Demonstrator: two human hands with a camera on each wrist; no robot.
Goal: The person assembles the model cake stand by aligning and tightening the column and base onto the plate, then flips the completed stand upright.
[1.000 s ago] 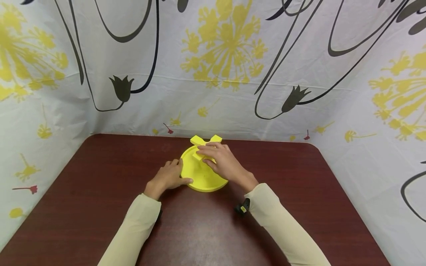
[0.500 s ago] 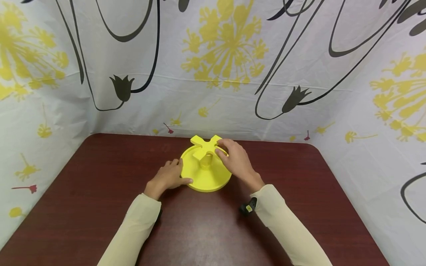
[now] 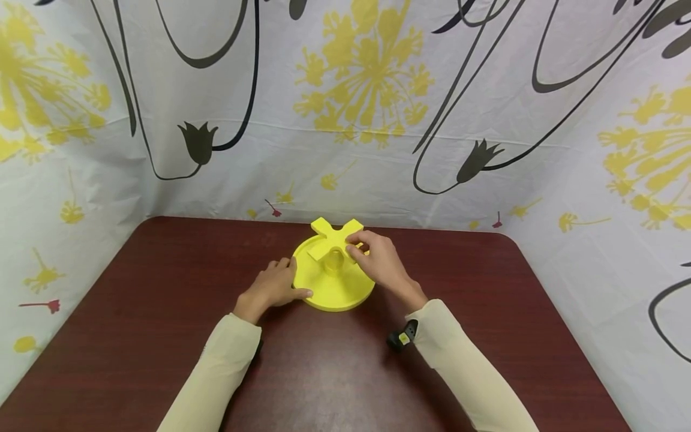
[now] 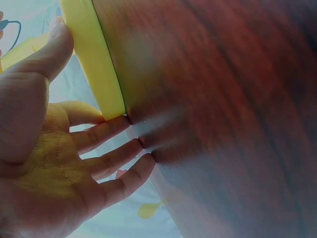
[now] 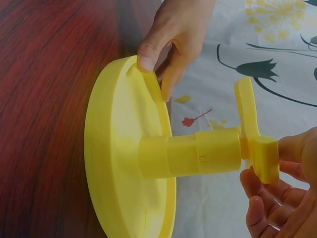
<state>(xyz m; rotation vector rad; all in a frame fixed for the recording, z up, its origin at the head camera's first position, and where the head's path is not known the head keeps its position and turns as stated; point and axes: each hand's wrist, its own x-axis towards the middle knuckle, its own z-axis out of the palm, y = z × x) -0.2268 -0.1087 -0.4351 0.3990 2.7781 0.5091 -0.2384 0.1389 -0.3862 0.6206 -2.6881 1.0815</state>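
"How should the right hand [image 3: 379, 259] work here?"

"Its thumb and fingertips look pinched on 1 arm of the yellow cross handle [image 3: 336, 235], though the wrist view partly hides the contact. I'd push that arm sideways, level, so the handle turns without tipping."

"And the left hand [image 3: 270, 287]?"

"Its thumb lies over the rim of the yellow dish [image 3: 335, 294], fingers against the outer wall, so it grips the edge. I'd press down there, or the dish could swing round with the handle."

"Where does everything sit from the fingers?"

"The handle's near arm is at the right thumb and fingertips, and the handle tops the upright column [image 5: 203, 152]. The dish spreads below, its left side at the left fingers, flat on the counter [image 3: 302, 372], near the far edge, about midway between the 2 far corners."
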